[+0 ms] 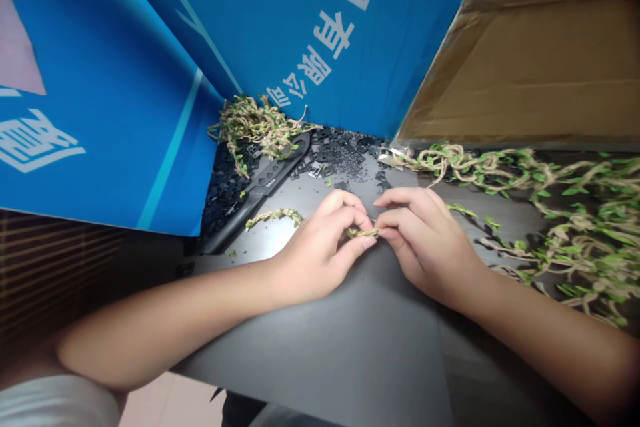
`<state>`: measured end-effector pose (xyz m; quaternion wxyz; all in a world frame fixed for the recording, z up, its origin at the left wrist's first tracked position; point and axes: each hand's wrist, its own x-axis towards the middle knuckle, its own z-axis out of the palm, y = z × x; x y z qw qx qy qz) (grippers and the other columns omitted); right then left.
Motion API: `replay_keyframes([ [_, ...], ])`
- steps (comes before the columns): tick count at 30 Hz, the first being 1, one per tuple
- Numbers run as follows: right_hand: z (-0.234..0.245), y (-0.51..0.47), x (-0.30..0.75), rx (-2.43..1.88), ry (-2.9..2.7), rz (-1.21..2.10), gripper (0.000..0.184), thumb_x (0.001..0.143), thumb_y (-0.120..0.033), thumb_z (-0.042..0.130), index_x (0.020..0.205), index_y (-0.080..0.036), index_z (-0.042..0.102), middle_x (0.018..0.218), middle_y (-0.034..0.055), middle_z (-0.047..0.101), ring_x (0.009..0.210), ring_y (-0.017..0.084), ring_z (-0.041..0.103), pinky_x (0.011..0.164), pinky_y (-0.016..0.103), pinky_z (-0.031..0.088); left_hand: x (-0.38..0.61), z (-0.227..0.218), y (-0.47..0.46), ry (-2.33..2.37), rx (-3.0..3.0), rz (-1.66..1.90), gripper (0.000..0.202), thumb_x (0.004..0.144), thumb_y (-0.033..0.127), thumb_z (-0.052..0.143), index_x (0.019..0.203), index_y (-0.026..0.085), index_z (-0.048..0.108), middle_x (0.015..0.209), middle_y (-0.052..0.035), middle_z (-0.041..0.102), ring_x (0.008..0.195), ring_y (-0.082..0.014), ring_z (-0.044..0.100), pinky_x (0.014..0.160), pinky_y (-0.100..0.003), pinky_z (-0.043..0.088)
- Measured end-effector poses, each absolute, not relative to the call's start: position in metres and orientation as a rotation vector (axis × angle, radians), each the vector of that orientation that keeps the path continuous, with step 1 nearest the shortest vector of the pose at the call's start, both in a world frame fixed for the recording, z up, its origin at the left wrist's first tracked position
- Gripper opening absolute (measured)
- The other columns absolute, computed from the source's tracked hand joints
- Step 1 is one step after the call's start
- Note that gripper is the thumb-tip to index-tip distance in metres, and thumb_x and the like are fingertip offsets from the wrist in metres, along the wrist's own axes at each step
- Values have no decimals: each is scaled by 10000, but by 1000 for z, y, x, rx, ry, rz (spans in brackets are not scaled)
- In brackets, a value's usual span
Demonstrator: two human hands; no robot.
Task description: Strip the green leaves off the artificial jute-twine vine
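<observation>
Head view: tabletop (310, 347) seen from above.
Left hand (315, 253): fingers (350, 227) closed, pinching a short vine (363, 232).
Right hand (425, 243): fingers closed on the vine's other end, almost meeting the left's.
Vine: held between the hands, its free end trailing left.
Untouched: a long vine (575, 240) at right; a tangled bundle (255, 127) by black plastic bits (345, 160).

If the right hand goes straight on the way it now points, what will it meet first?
The right hand would probably meet the short leafy jute vine held by the left hand first, though depth is unclear.
</observation>
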<state>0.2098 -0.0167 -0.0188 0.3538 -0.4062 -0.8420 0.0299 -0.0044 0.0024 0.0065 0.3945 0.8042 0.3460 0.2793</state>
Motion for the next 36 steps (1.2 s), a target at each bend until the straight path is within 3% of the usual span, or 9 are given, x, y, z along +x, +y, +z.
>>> replay_keyframes([
  [17,-13,-21,208,-1062,-2135,-39,80,967,-128,584,998,-201,573,1121,95,637,992,231,600,848,406,484,-2,21,6,809,1845,509,66,998,217,547,995,180,602,1159,-84,536,1133,-200,544,1052,-382,439],
  [26,-9,-29,209,-962,-2192,-191,217,875,-156,707,1062,-217,617,1304,123,617,1100,268,625,934,462,512,-2,16,6,914,1828,619,86,990,233,556,929,185,591,1062,-70,586,1007,-193,574,921,-370,487],
  [36,-12,-28,211,-1036,-2165,-290,190,874,-182,748,1041,-215,666,1272,105,672,1066,249,649,942,430,521,-1,14,5,951,1862,686,84,993,228,566,947,184,621,1060,-66,594,1031,-194,584,928,-363,477],
])
